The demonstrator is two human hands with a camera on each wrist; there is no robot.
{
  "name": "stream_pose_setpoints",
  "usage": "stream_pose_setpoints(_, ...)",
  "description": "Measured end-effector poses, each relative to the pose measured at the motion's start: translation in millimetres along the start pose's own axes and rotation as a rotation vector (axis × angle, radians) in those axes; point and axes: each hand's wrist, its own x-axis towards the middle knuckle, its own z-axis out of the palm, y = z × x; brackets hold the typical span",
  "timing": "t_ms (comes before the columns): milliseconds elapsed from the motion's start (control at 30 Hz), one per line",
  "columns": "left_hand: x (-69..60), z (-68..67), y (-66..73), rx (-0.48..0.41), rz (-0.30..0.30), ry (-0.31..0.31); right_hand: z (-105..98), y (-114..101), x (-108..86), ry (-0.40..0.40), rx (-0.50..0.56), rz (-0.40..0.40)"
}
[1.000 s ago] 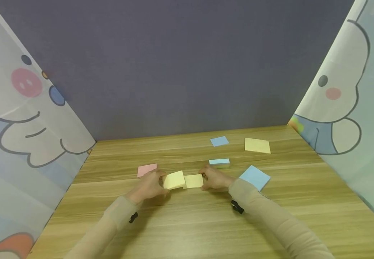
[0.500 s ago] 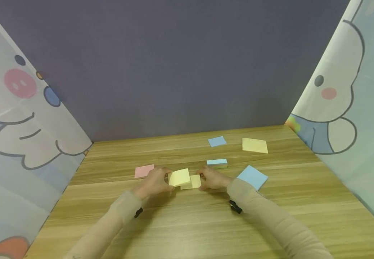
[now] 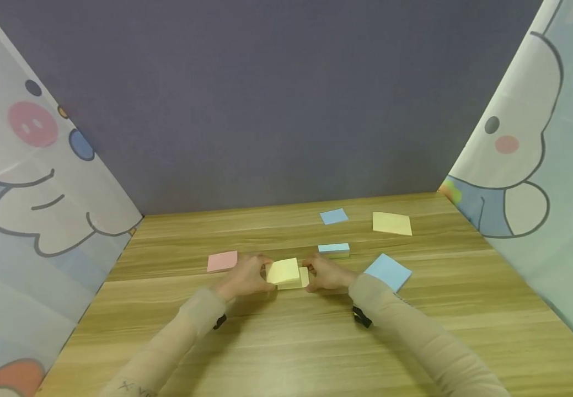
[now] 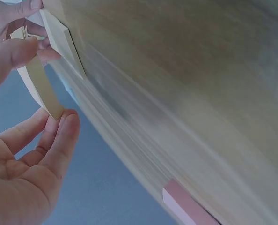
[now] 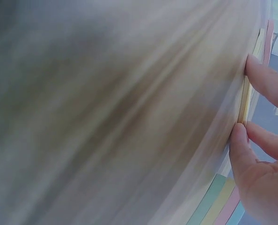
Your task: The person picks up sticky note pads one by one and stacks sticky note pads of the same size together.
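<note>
My left hand [image 3: 247, 275] grips a yellow sticky note pad [image 3: 283, 271] by two opposite edges. In the left wrist view this upper pad [image 4: 38, 86] is bowed and held off the table between thumb and fingers. Beneath it in the head view, partly covered, lies a second yellow sticky note pad [image 3: 304, 277] on the wooden table. My right hand [image 3: 328, 273] pinches that lower pad at its right end, finger and thumb on opposite edges. The right wrist view shows the lower pad [image 5: 244, 101] edge-on between the fingertips.
A pink pad [image 3: 222, 261] lies left of the hands. Behind the right hand stands a multicoloured sticky note block [image 3: 333, 249]. A larger blue pad [image 3: 387, 273] sits near the right wrist. Farther back are a small blue pad [image 3: 334, 216] and a yellow pad [image 3: 392, 223].
My left hand has carried its yellow pad rightward, from the lower pad's left end to over most of it. The right hand stays at the lower pad's right end.
</note>
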Motion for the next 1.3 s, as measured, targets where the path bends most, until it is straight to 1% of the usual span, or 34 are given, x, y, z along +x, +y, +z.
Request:
stream_pose_setpoints(233,5.1,3.4,3.4,0.029,0.004,-0.021,-0.2,1.1,0.3,-0.013,-0.001,0.008)
stream_pose_setpoints(433,8.8,6.6,5.5,0.024,-0.003,-0.041,-0.6,1.1,-0.4,-0.018,-0.036,0.007)
stream_pose_setpoints(633,11.5,10.4,4.5,0.02,0.0,-0.05,-2.0,-1.6,-1.4,-0.024,-0.033,0.006)
stream_pose_setpoints(933,15.0,12.9,5.1,-0.012,0.036,-0.067,-1.4,-1.3,-0.4,-0.018,-0.028,0.042)
stream_pose_setpoints(1167,17.8,14.0,4.3,0.008,0.058,-0.064,-1.2,-1.0,-0.5,-0.013,-0.018,0.047)
stream_pose_setpoints(1300,18.5,13.1,5.6,0.013,0.051,-0.07,-1.7,-1.6,-1.2,-0.015,-0.01,0.056)
